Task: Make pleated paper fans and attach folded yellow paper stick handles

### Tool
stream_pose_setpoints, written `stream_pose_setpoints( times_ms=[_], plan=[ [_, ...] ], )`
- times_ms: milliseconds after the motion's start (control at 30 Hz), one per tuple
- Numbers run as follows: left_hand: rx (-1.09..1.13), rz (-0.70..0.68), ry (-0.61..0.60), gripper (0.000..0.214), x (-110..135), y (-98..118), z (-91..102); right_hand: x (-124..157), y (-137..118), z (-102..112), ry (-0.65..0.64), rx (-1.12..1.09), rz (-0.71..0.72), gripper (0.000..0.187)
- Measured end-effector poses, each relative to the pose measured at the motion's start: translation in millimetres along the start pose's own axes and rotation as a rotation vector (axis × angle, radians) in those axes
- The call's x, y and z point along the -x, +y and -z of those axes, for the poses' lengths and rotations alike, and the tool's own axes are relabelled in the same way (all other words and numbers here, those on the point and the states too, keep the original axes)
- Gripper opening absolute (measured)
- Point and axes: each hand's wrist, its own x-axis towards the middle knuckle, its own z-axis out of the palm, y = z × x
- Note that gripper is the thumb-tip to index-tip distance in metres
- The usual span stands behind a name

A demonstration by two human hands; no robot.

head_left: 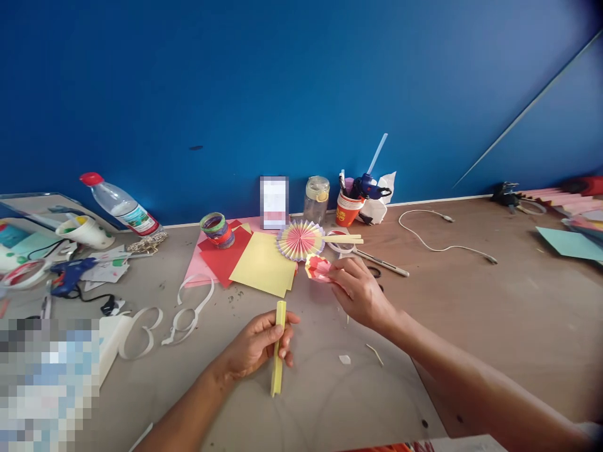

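My left hand (258,344) is closed around a folded yellow paper strip (278,349) and holds it upright above the table. Farther out, my right hand (358,290) pinches a small pink and yellow folded paper piece (318,267) lying on the table. Just beyond that piece lies a round pleated paper fan (300,240) with a flat stick handle (343,239). A yellow paper sheet (264,264) rests on red paper (225,257) and pink paper (198,267) to the left of the fan.
Along the blue wall stand a plastic bottle (121,206), tape rolls (217,228), a glass jar (315,198) and an orange cup of tools (349,208). A blue glue gun (70,275) and white paper loops (188,311) lie left. A white cable (440,246) runs right.
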Motion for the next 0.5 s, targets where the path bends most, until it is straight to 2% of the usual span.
stream_pose_setpoints(
  times_ms=[100, 300, 433, 500],
  plan=[
    [0.006, -0.004, -0.065, 0.031, 3.0, -0.2, 2.7, -7.9, -19.9, -1.8, 0.017, -0.173, -0.049, 0.013],
    [-0.059, -0.061, -0.185, 0.039, 12.3, 7.3, 2.5, -21.3, -49.8, -3.0, -0.097, -0.368, -0.173, 0.012],
    [-0.131, -0.146, -0.152, 0.032, 14.4, 12.1, -1.3, -29.4, -60.4, -4.2, -0.232, -0.361, -0.251, 0.016],
    [-0.174, -0.176, -0.100, 0.023, 15.0, 12.9, -2.3, -32.0, -62.7, -6.5, -0.254, -0.318, -0.231, 0.016]
  ],
)
